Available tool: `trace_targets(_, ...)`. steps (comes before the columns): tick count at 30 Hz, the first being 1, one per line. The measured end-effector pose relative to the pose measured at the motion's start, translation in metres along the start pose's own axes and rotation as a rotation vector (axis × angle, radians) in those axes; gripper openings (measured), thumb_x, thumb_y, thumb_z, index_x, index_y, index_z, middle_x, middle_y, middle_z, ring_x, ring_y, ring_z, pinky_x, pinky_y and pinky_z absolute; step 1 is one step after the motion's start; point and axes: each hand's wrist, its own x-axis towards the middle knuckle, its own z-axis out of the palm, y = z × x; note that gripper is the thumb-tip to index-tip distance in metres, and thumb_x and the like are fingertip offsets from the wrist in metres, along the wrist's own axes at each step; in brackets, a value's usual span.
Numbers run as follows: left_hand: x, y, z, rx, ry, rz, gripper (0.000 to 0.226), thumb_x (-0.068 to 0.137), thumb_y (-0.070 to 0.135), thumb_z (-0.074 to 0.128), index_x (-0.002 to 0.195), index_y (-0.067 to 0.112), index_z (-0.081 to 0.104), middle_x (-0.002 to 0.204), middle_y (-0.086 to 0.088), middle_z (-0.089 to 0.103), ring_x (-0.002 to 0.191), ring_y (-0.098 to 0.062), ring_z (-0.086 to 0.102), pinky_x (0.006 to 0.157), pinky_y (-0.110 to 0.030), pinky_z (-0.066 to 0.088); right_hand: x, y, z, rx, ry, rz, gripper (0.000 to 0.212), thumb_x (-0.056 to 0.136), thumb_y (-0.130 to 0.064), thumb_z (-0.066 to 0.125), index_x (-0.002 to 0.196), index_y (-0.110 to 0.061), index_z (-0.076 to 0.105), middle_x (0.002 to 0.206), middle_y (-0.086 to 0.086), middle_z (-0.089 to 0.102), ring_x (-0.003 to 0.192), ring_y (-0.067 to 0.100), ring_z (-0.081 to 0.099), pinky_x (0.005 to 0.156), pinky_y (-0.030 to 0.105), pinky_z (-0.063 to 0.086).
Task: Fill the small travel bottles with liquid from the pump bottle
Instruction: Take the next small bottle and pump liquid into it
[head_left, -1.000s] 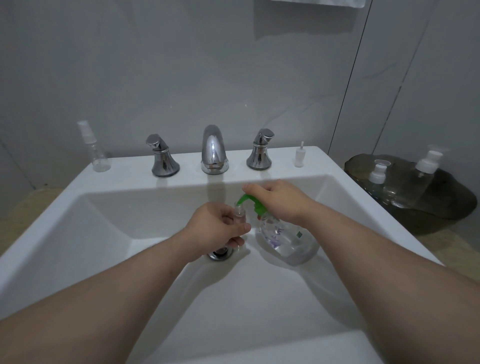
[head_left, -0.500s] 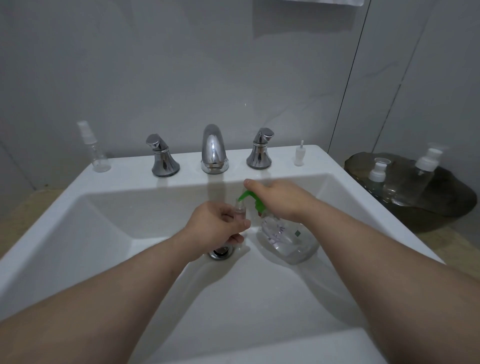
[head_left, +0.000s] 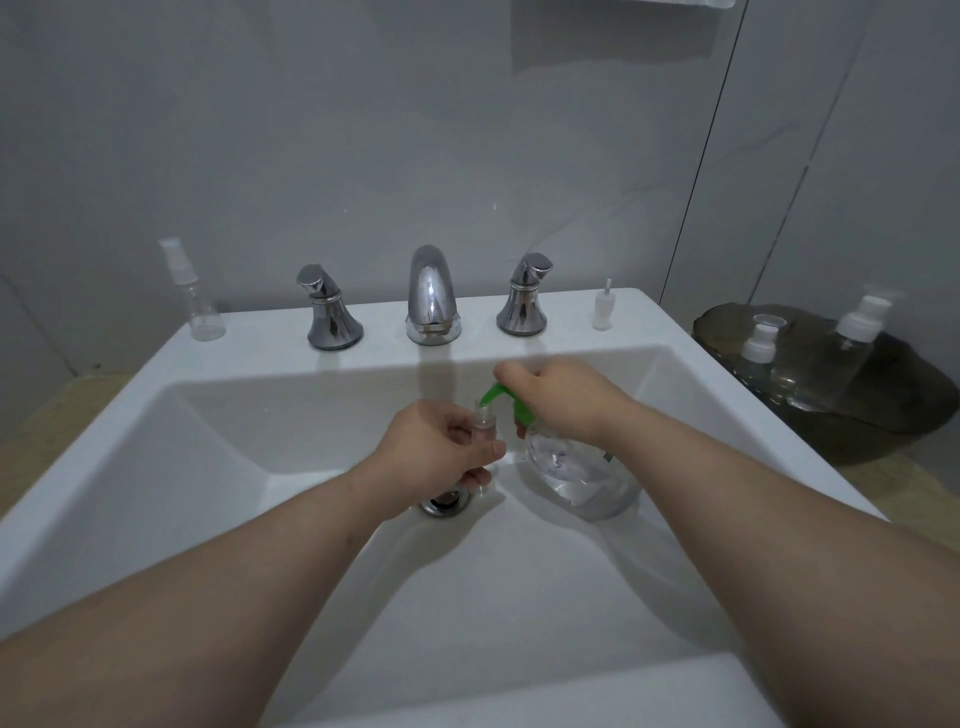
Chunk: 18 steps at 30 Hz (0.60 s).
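Observation:
A clear pump bottle (head_left: 576, 470) with a green pump head (head_left: 506, 402) stands in the white sink basin (head_left: 218, 457). My right hand (head_left: 561, 397) rests on top of the pump head, fingers curled over it. My left hand (head_left: 441, 449) grips a small clear travel bottle (head_left: 485, 421) upright, its open neck just under the green spout. Most of that small bottle is hidden in my fingers.
A chrome spout (head_left: 431, 296) and two handles sit on the back ledge. A small spray bottle (head_left: 195, 296) stands far left, a white spray cap (head_left: 602, 312) far right. Two more clear bottles (head_left: 852, 353) lie on a dark tray (head_left: 904, 421) right of the sink. The drain (head_left: 445, 501) lies below my left hand.
Both hands stay nearly in place. The green pump head has risen slightly under my right hand, and the small bottle stays under the spout.

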Motion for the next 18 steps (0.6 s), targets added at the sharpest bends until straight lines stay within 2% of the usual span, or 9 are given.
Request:
trace_targets(5,0.0004,-0.0007,0.0005,0.022,-0.009,-0.005,0.02,0.086,0.008,0.08,0.1,-0.003,0.071,0.091,-0.028,0.073,0.069,-0.027,0.074,0.056,-0.023,0.055,-0.0022,-0.0005,-0.002,0.07,0.004,-0.015,0.043,0.094,-0.047,0.048,0.084,-0.008,0.064,0.078,0.004,0.077,0.059,0.016,0.055,0.065,0.034,0.048)
trace_targets(11,-0.0002,-0.0009,0.0002,0.046,-0.036,-0.007,0.02,0.086,0.009,0.08,0.098,-0.004,0.071,0.088,-0.026,0.074,0.079,-0.036,0.076,0.062,-0.028,0.057,-0.0032,-0.0011,-0.0028,0.087,0.007,-0.011,0.044,0.092,-0.043,0.052,0.087,0.0,0.063,0.078,0.007,0.077,0.052,0.014,0.048,0.057,0.029,0.042)
trace_targets(15,0.0003,-0.0012,-0.0001,0.049,-0.061,-0.01,0.018,0.087,0.009,0.08,0.097,-0.003,0.071,0.08,-0.021,0.074,0.084,-0.04,0.075,0.073,-0.037,0.062,-0.0007,-0.0006,-0.0025,0.075,0.009,-0.003,0.041,0.09,-0.044,0.053,0.083,-0.005,0.064,0.085,0.014,0.075,0.053,0.015,0.048,0.058,0.03,0.043)
trace_targets(18,-0.0001,-0.0011,0.0002,0.047,-0.059,-0.01,0.017,0.088,0.008,0.079,0.098,-0.003,0.071,0.078,-0.018,0.073,0.085,-0.041,0.075,0.078,-0.042,0.062,-0.0007,-0.0017,-0.003,0.062,0.005,-0.004,0.031,0.09,-0.043,0.052,0.077,-0.017,0.063,0.086,0.014,0.075,0.052,0.016,0.048,0.058,0.031,0.043)
